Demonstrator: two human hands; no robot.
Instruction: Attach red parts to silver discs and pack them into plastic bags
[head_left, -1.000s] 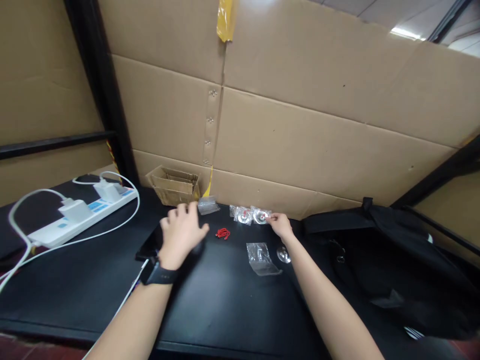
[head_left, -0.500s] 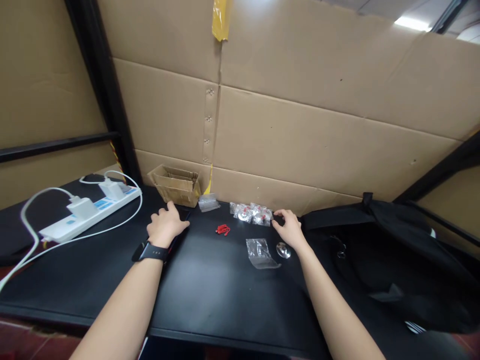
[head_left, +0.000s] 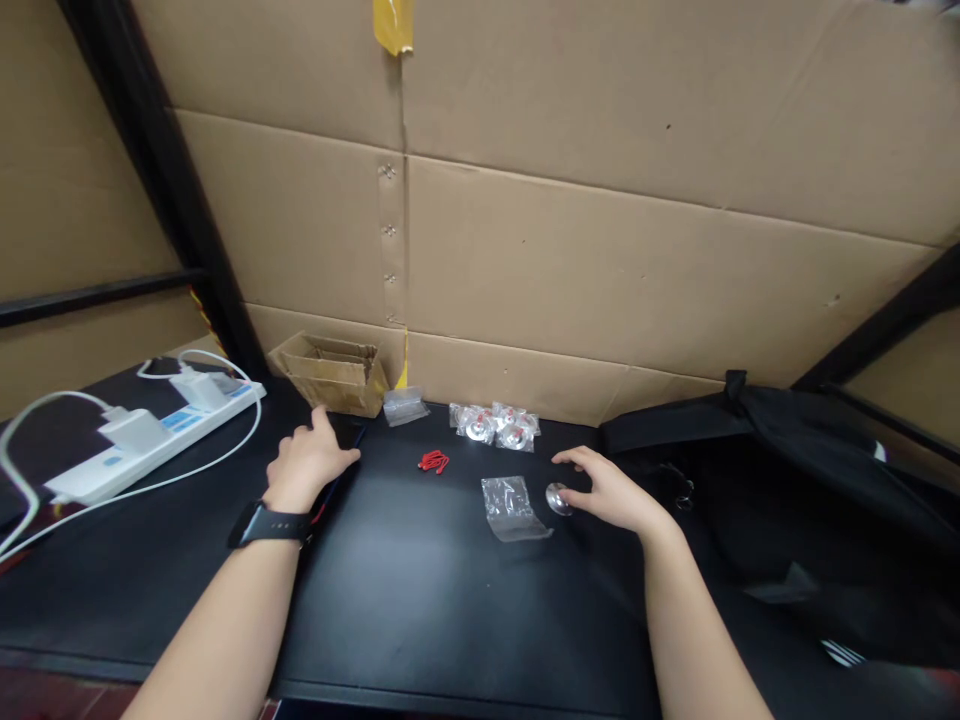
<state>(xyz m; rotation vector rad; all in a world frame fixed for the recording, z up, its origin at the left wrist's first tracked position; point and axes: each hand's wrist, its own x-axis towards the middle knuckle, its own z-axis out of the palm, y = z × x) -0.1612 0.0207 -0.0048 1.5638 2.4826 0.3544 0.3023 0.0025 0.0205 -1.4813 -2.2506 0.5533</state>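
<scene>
My right hand [head_left: 604, 488] is beside a small shiny round disc [head_left: 557, 498] on the black table [head_left: 420, 600], thumb at its right edge and fingers apart above it. Left of the disc lies a clear plastic bag [head_left: 511, 508]. Several bagged shiny discs with red bits [head_left: 495, 426] sit in a pile farther back. A bundle of red cord [head_left: 433, 461] rests mid-table. My left hand [head_left: 309, 462], with a black watch on the wrist, lies with fingers spread over a dark flat object [head_left: 349, 440], mostly hidden beneath it.
A cardboard box [head_left: 334, 375] and another clear bag [head_left: 405, 405] stand by the cardboard wall [head_left: 525, 260]. On the left is a white power strip [head_left: 150, 450] with plugs and cables. A black bag [head_left: 780, 500] covers the right side.
My right hand has moved from beside the bagged discs nearer to me, to the loose disc. My left hand stays over the dark object; the view has shifted slightly.
</scene>
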